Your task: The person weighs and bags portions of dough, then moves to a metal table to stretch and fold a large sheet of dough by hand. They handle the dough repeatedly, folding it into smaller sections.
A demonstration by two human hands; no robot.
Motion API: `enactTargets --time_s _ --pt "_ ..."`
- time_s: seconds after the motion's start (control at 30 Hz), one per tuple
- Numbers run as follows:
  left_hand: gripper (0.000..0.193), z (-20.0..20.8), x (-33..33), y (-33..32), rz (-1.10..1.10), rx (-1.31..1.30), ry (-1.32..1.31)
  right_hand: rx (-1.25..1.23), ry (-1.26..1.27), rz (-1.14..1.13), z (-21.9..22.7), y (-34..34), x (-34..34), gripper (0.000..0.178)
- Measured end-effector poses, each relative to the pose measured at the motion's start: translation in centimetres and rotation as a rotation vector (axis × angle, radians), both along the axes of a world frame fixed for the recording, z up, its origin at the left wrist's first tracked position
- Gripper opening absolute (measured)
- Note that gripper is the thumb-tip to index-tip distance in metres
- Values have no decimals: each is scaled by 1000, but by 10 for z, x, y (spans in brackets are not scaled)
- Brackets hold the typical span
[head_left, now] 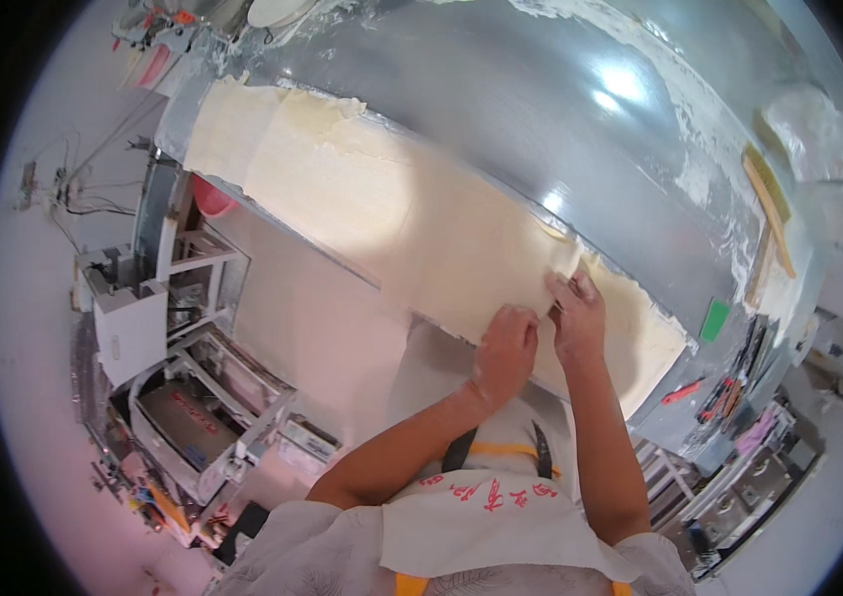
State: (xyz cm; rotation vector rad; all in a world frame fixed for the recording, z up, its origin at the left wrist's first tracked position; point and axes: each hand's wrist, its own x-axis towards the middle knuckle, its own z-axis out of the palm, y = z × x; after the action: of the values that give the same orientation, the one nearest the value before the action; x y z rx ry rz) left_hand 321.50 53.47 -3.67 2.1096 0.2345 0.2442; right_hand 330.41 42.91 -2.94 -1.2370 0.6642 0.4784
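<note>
Dough sheet [332, 189] lying along metal surface [501, 99], looking soft, limp, tearable; edges probably suiting broad, gentle hold. Left hand [507, 346], right hand [577, 310] curling over it; whether grip is pinching dough, cannot tell.

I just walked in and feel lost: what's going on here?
A person in a pale cloth apron is at work on a long, flat, cream-coloured sheet, apparently dough, lying on a grey metal table. Their bare left hand is curled at the near edge; the bare right hand, fingers bent, is close to a wrinkled part of the far edge. What either grips is hidden.
</note>
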Motion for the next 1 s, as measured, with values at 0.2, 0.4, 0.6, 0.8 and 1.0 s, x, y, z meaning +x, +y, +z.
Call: enactTargets --time_s 0.2,0.4,0.6,0.8,1.0 --pt "25 56 18 81 282 -414 409 -538 -492 234 44 92 -10 24" --pt "19 32 53 183 401 -911 544 -431 -554 446 30 122 -15 24" --pt "20 18 59 219 220 -614 605 -489 -189 152 -6 101 13 20" --pt "20 15 89 323 248 -521 350 -542 -270 195 -1 144 22 25" --pt "19 18 142 405 158 -334 261 -654 -452 326 9 181 37 24"
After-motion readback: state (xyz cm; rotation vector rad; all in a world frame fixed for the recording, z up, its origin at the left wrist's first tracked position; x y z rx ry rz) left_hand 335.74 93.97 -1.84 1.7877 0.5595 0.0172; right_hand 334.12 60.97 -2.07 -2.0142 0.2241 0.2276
